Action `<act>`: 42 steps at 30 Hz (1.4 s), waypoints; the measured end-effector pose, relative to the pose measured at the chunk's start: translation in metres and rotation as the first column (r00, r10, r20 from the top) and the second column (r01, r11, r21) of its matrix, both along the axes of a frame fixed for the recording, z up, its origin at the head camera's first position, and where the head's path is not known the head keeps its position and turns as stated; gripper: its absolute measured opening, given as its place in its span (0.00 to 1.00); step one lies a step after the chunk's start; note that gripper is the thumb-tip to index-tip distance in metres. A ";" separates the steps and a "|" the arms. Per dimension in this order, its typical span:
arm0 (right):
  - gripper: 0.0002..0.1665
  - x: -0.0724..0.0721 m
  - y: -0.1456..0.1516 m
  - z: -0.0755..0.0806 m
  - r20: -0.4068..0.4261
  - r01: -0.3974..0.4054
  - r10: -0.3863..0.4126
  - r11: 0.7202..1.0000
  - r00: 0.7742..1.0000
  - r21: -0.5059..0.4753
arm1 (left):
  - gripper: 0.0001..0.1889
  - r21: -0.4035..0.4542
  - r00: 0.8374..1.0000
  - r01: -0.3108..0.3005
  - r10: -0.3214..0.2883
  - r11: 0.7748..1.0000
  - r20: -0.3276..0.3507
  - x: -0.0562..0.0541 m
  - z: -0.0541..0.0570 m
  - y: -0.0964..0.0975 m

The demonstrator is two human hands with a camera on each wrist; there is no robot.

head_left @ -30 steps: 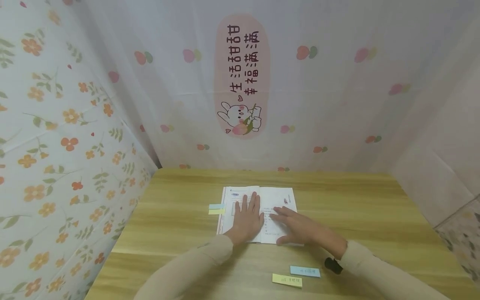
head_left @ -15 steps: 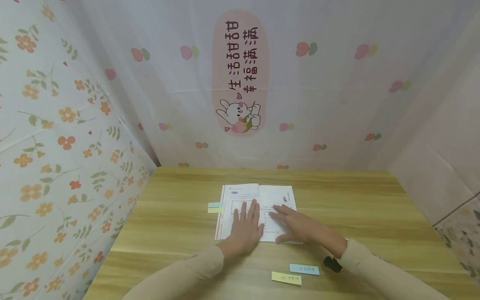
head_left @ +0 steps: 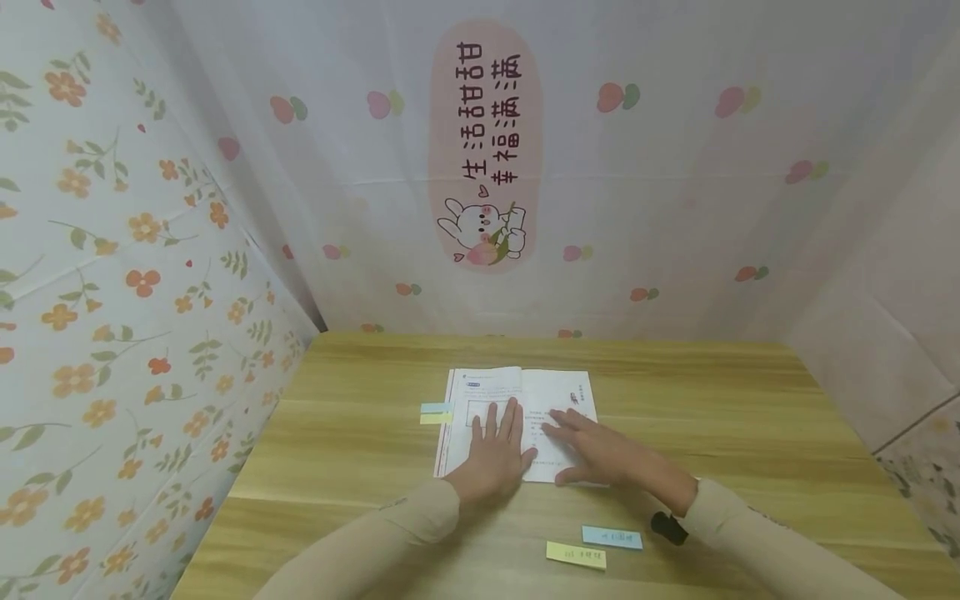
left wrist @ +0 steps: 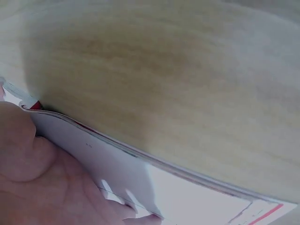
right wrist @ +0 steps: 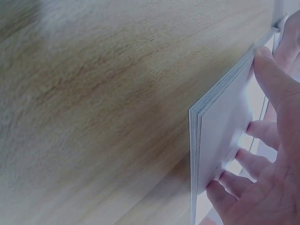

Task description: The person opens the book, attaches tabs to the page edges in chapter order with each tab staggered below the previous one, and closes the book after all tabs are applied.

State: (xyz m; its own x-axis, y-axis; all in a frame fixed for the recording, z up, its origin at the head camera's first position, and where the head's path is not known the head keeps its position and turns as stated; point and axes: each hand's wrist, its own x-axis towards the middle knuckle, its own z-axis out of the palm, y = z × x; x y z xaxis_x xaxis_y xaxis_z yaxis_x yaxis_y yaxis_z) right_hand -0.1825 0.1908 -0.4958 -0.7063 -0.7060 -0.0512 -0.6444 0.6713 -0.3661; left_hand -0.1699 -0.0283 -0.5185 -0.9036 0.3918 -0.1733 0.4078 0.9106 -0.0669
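An open book (head_left: pixel 480 387) lies flat on the wooden table, printed text on both pages. My left hand (head_left: pixel 493 460) rests on its left page near the spine, fingers spread and straight. On the right page lies my right hand (head_left: pixel 603 452), its fingertips touching the paper and the thumb near the lower edge. The right wrist view shows the spread fingers (right wrist: pixel 253 161) against the page and the thumb along the book's edge. In the left wrist view the palm (left wrist: pixel 56 187) is over the page. Blue (head_left: pixel 435 408) and yellow (head_left: pixel 436 418) sticky tabs stick out from the book's left edge.
Nearer the front of the table (head_left: pixel 345 433) lie a blue sticky note (head_left: pixel 612 537) and a yellow sticky note (head_left: pixel 576 556), both with handwriting. A small black object (head_left: pixel 667 527) shows beneath the right wrist. Patterned curtains (head_left: pixel 637 192) hang behind and at the sides.
My left hand has slid slightly down the left page toward me, uncovering more of the print and a framed box. The right hand stays where it was on the right page.
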 end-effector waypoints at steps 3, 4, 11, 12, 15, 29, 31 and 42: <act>0.51 -0.001 0.000 -0.001 -0.001 -0.008 0.008 1.000 1.000 -0.001 | 0.39 -0.011 0.999 0.000 0.000 1.000 0.037 -0.003 -0.001 -0.001; 0.51 -0.001 0.000 -0.002 -0.005 -0.013 0.013 1.000 1.000 -0.002 | 0.40 -0.003 0.999 -0.004 0.005 1.000 0.051 -0.004 -0.001 -0.001; 0.50 -0.009 0.004 -0.001 0.026 -0.020 0.020 1.000 0.999 0.005 | 0.40 0.100 0.997 -0.017 0.010 0.995 0.072 -0.006 0.003 -0.004; 0.49 -0.011 0.006 -0.001 0.042 -0.018 0.018 1.000 0.999 0.003 | 0.39 0.119 0.997 -0.013 0.005 0.993 0.071 -0.006 0.005 -0.005; 0.45 -0.013 0.015 0.001 0.069 -0.016 0.017 1.000 0.997 -0.025 | 0.38 0.155 0.999 0.014 -0.022 0.988 0.050 -0.003 0.009 -0.008; 0.24 -0.011 0.075 0.016 0.006 0.095 -0.095 0.984 0.995 -0.153 | 0.22 0.369 0.971 0.238 -0.206 0.898 -0.125 0.008 0.023 -0.026; 0.23 -0.009 0.084 0.014 0.015 0.116 -0.115 0.983 0.993 -0.142 | 0.21 0.374 0.971 0.238 -0.207 0.897 -0.121 0.009 0.021 -0.027; 0.19 0.001 0.120 0.001 0.010 0.131 -0.131 0.985 0.991 -0.113 | 0.22 0.342 0.978 0.204 -0.173 0.917 -0.118 0.011 0.011 -0.027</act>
State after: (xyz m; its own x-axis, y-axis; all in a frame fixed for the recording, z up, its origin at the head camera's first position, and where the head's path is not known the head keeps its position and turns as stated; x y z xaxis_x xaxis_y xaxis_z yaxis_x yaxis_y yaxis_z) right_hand -0.1814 0.3107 -0.4943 -0.7933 -0.6085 0.0218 -0.5524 0.7041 -0.4462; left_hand -0.1589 -0.0549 -0.5079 -0.8123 0.5779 0.0789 0.5808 0.7889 0.2010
